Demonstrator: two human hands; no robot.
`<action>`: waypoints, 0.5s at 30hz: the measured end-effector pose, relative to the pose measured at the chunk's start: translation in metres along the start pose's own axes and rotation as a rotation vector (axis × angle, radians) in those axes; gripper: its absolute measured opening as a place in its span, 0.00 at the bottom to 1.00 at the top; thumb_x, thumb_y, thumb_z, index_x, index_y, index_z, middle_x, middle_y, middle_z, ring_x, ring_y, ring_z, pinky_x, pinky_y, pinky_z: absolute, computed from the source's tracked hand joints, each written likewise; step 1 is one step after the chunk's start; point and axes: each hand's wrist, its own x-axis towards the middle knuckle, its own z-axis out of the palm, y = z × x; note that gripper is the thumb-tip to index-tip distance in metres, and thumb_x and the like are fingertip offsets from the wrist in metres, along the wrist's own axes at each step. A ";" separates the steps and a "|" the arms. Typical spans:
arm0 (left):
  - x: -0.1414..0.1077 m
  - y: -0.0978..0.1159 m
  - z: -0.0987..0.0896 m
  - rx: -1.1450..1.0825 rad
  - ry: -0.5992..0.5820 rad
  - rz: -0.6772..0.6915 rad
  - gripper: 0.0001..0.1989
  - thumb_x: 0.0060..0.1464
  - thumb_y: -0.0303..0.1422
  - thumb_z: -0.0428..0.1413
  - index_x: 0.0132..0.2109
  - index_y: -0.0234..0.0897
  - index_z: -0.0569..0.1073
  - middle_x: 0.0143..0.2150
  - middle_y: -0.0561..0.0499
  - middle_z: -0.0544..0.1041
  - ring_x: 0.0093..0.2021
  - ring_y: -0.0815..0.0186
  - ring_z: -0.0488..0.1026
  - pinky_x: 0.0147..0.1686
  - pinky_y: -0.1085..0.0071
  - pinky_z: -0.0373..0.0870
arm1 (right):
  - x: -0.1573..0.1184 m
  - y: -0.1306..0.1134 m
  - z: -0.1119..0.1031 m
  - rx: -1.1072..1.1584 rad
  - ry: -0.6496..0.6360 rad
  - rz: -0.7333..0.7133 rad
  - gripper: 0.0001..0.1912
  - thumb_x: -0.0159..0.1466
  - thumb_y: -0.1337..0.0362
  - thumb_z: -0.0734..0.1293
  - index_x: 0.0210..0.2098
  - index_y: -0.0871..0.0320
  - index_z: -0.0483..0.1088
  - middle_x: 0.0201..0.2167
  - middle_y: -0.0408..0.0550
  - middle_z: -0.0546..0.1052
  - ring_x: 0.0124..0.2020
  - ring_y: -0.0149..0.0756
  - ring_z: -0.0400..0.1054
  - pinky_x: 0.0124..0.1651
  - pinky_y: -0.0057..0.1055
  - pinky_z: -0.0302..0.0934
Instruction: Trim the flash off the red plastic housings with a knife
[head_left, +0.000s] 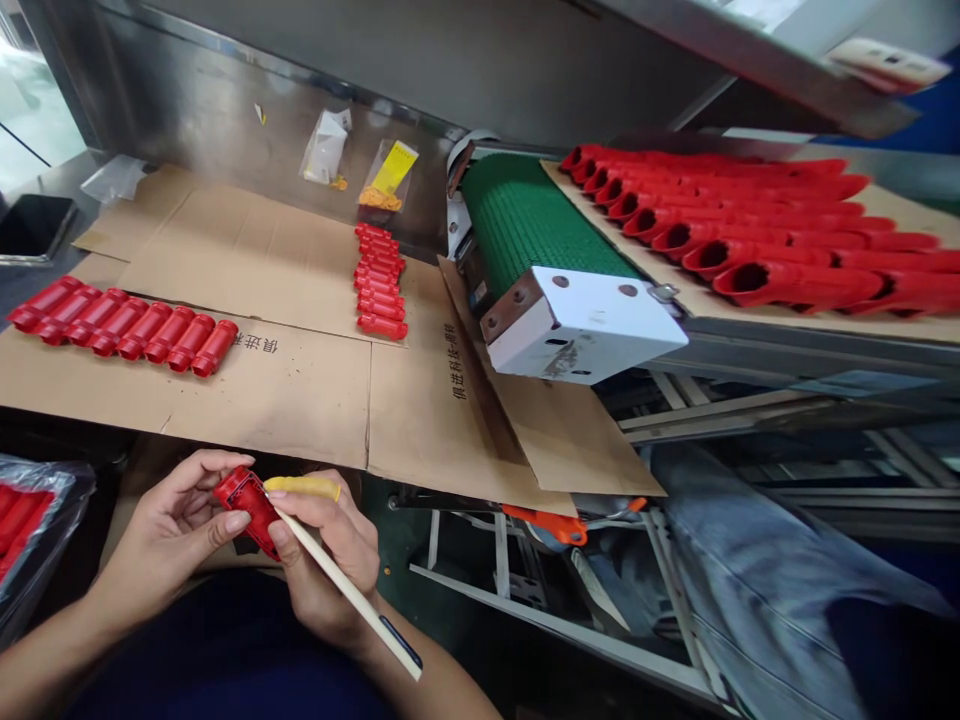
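Observation:
A red plastic part (251,508) is held low in front of me, over the table's near edge. My left hand (180,520) grips its upper left end between thumb and fingers. My right hand (330,550) pinches a long cream-coloured stick (349,590), whose tip touches the red part; the thumb rests against the part's lower end. A yellow cover (304,486) is on one finger of that hand. On the cardboard (300,400) lie a row of similar red parts (126,325) at the left and a column of smaller-looking ones (380,283) farther back.
A green conveyor belt (540,225) with a white end bracket (589,325) stands at the right. Beside it are rows of red tubes (750,230). Small bags (390,175), a phone (34,228) and a lined bin (45,520) are around. A person's jeans (757,570) show lower right.

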 end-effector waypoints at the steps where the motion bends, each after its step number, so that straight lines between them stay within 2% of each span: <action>1: 0.000 0.000 0.000 0.002 0.000 0.001 0.18 0.53 0.36 0.73 0.51 0.43 0.82 0.42 0.49 0.86 0.40 0.61 0.82 0.43 0.71 0.80 | 0.000 0.000 0.000 -0.006 -0.003 0.000 0.10 0.76 0.66 0.67 0.54 0.59 0.77 0.44 0.57 0.85 0.44 0.41 0.81 0.49 0.40 0.76; 8: -0.001 -0.002 0.000 0.015 0.018 0.012 0.19 0.52 0.36 0.73 0.51 0.41 0.82 0.42 0.48 0.85 0.39 0.62 0.82 0.41 0.71 0.80 | -0.003 -0.002 -0.001 -0.018 -0.002 0.010 0.11 0.76 0.67 0.67 0.55 0.59 0.77 0.46 0.57 0.85 0.44 0.42 0.81 0.48 0.40 0.77; 15: -0.002 -0.003 0.000 0.009 0.010 0.020 0.19 0.52 0.36 0.73 0.51 0.42 0.83 0.44 0.47 0.85 0.40 0.60 0.82 0.42 0.70 0.81 | -0.003 -0.005 -0.002 -0.005 -0.003 0.058 0.11 0.75 0.66 0.68 0.55 0.54 0.78 0.46 0.54 0.85 0.43 0.43 0.81 0.48 0.42 0.77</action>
